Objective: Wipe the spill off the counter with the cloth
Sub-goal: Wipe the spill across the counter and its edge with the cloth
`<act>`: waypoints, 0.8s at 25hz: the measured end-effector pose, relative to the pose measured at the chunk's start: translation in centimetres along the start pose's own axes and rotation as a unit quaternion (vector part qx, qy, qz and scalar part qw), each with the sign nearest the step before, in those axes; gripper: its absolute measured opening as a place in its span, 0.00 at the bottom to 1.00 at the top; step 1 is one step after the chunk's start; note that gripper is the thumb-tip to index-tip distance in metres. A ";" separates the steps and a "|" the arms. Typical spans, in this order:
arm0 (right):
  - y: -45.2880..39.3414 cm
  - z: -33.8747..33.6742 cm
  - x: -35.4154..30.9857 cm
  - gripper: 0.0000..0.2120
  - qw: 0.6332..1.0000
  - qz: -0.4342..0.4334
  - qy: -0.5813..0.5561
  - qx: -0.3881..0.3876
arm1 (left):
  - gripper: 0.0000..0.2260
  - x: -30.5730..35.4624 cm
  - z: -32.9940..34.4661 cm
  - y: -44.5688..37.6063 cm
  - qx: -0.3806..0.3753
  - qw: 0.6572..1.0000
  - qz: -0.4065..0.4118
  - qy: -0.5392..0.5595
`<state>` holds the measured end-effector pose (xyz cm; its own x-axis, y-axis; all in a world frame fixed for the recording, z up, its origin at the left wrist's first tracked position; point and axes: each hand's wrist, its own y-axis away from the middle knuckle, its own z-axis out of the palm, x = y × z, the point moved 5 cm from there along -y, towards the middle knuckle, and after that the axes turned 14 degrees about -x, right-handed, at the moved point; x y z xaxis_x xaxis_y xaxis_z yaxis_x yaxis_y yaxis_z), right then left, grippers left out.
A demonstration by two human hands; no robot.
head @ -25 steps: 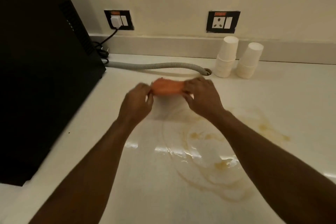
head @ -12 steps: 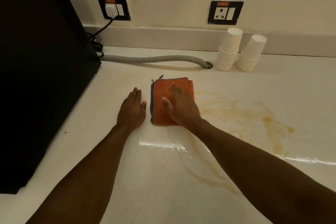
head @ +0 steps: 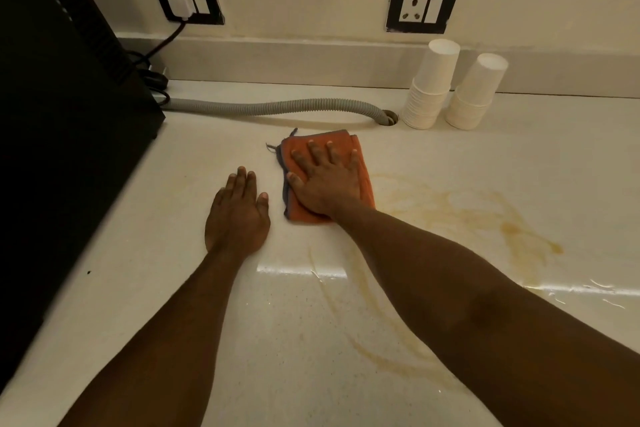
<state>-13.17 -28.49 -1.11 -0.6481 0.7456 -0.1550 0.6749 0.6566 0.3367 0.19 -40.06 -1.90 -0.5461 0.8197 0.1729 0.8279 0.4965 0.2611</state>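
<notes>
A folded orange cloth (head: 363,166) with a dark blue edge lies flat on the white counter (head: 207,340). My right hand (head: 325,180) presses down on it, palm flat, fingers spread. My left hand (head: 239,211) rests flat on the bare counter just left of the cloth, holding nothing. A brownish spill (head: 485,215) spreads in streaks to the right of the cloth and runs toward the near edge under my right forearm.
A large black appliance (head: 62,135) fills the left side. A grey corrugated hose (head: 277,106) runs along the back into a counter hole. Two stacks of white paper cups (head: 429,87) stand at the back right. Two wall sockets sit above, one with a plug and cable.
One second ago both hands held the cloth bunched above the counter. It came down folded; my right hand now lies flat on it with fingers spread, and my left hand rests beside it.
</notes>
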 end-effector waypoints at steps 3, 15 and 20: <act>-0.2 -0.2 1.8 0.30 1.000 0.004 -0.005 -0.005 | 0.26 -0.3 0.2 -0.1 -0.005 1.000 0.004 -0.001; 4.0 -2.6 11.2 0.40 0.985 0.171 -0.029 0.019 | 0.32 0.0 0.3 0.2 -0.009 1.000 0.005 -0.029; 2.5 -0.3 -0.8 0.31 0.999 -0.038 -0.004 -0.022 | 0.32 -0.1 0.3 0.0 -0.015 0.999 0.005 -0.036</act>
<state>-11.07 -27.47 0.09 -0.6941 0.6947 -0.1888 0.6072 0.7059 0.3647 0.27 -40.12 -2.22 -0.5263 0.8435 0.1070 0.8284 0.4802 0.2885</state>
